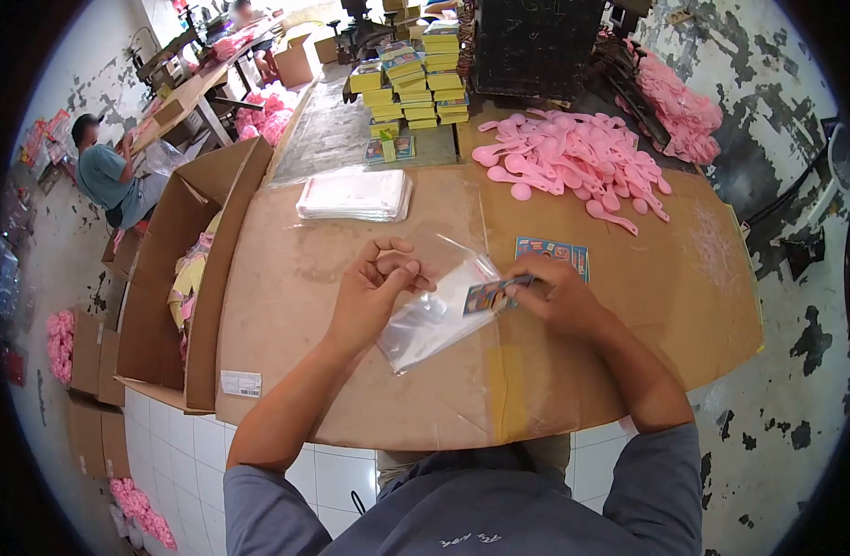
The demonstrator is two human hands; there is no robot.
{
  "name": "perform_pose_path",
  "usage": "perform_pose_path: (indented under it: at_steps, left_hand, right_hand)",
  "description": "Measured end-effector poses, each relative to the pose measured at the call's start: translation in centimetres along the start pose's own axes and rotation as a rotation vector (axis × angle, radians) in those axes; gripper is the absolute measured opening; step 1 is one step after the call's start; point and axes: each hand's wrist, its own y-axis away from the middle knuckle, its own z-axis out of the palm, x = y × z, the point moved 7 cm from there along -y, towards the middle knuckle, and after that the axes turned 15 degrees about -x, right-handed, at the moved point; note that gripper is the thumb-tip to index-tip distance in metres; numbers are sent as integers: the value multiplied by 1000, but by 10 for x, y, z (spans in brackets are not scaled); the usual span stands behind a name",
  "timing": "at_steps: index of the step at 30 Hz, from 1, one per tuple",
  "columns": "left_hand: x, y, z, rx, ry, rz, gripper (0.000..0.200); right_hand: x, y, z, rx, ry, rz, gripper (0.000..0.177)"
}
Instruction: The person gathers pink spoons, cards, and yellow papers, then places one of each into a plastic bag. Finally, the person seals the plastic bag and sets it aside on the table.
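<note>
A clear plastic bag (434, 332) lies tilted over the cardboard table top in front of me. My left hand (380, 283) is at its left edge, fingers curled and thumb against them, pinching the film. My right hand (559, 298) grips a small colourful printed card (485, 296) between thumb and fingers. That card overlaps the right side of the bag in this view. Just behind my right hand, another blue printed card (553, 250) lies flat on the cardboard, partly hidden by the hand.
A stack of clear bags (355, 195) lies behind my left hand. Pink plastic spoons (573, 157) are heaped at the back right. Bundled cards (411, 88) stand in piles at the back. An open carton (170, 278) borders the left edge; a person (110, 171) sits beyond it.
</note>
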Motion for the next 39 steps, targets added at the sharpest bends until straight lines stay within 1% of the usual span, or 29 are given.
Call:
perform_pose_path:
  at_steps: [2,5,8,11,13,14,15,17,18,20,21,23,24,26,29,32,35,38,39]
  left_hand:
    - [7,2,8,-45,-14,-23,33]
    - [2,4,19,-102,-7,-40,38]
    - [-6,7,28,-118,-34,-64,42]
    - [-8,7,33,-124,-75,-88,46]
    - [-9,7,36,-131,-93,-100,48]
    - [-10,8,38,-136,-99,-106,48]
    - [-11,9,39,-141,-105,-112,49]
    - [-10,11,47,-219,-276,-89,48]
    - [-9,12,52,-258,-361,-76,48]
    - [-10,14,56,-255,-361,-104,46]
    - [-10,15,57,-251,-362,-117,45]
    - [-8,13,51,-174,-266,-130,44]
    - [-8,12,48,-136,-216,-135,44]
    - [-5,11,47,-131,-204,-87,44]
    - [-9,12,46,-168,-228,-68,42]
    - [-14,11,45,-183,-211,-86,40]
    - [-10,9,44,-144,-166,-108,38]
    - [-15,10,44,-145,-152,-104,37]
    - [-16,9,44,-157,-155,-96,38]
  right_hand:
    - [0,1,-16,117,50,44,26]
    - [2,6,-18,315,-393,84,26]
    - [-9,7,-21,385,-559,-20,28]
    - [-11,7,-17,387,-531,-54,33]
    - [-26,7,-22,287,-49,-131,36]
    - [-31,7,-20,246,74,-140,36]
    - [-35,6,-18,209,197,-155,36]
    - [-45,2,-8,163,206,-128,32]
    - [-41,1,-1,172,20,-111,29]
    - [-29,-2,16,185,-356,-79,24]
    - [-28,-1,12,238,-359,-59,23]
    - [-26,1,2,342,-365,-17,20]
    - [-25,1,2,318,-290,-15,21]
    - [-22,3,0,270,-138,-9,24]
    - [-38,-4,11,51,-158,-136,25]
    - [-21,-4,1,-25,-177,-178,29]
    - [-10,5,-25,45,-358,-107,32]
    - [-12,5,-6,-19,-438,-23,32]
    - [-14,4,-1,-10,-426,-32,31]
